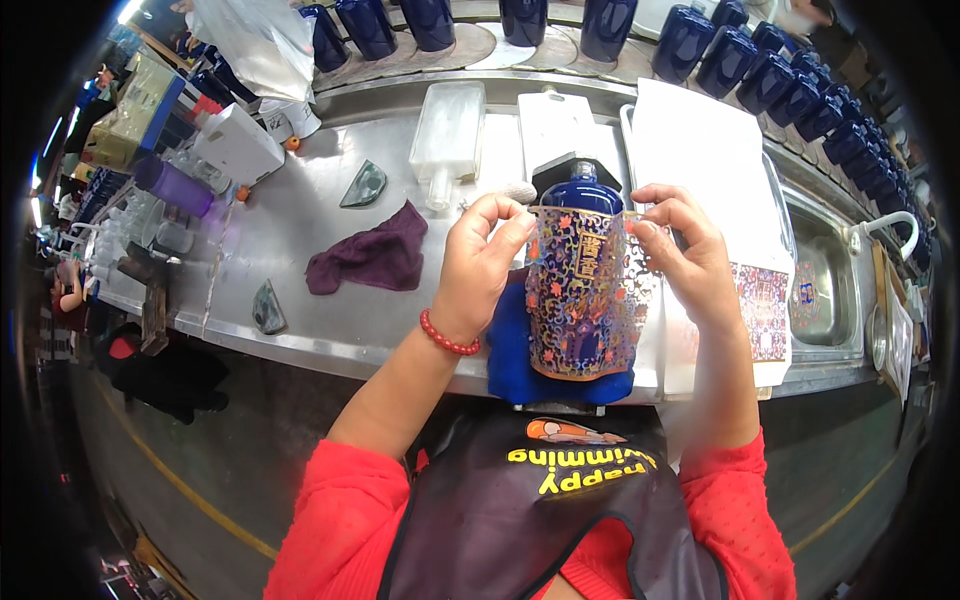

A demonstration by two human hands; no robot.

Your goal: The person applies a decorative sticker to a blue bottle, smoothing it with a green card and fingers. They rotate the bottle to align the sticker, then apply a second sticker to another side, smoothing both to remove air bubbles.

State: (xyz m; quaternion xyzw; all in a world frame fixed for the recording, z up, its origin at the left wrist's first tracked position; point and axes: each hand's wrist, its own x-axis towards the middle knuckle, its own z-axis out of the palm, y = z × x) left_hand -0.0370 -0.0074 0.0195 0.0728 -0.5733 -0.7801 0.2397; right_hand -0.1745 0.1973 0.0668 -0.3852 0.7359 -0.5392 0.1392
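Note:
A dark blue glazed bottle (580,192) lies on a blue cloth (508,345) at the near edge of the steel bench. Over the bottle's body I hold a colourful patterned decal sheet (582,295). My left hand (480,262) pinches the sheet's top left corner. My right hand (690,255) pinches its top right corner. A red bead bracelet (447,340) circles my left wrist.
A purple rag (372,255) lies left of my hands on the steel bench (290,215). Clear plastic moulds (448,130) and a white board (700,150) lie behind. More decal sheets (762,310) sit to the right beside a sink (825,290). Rows of blue bottles (790,85) line the back.

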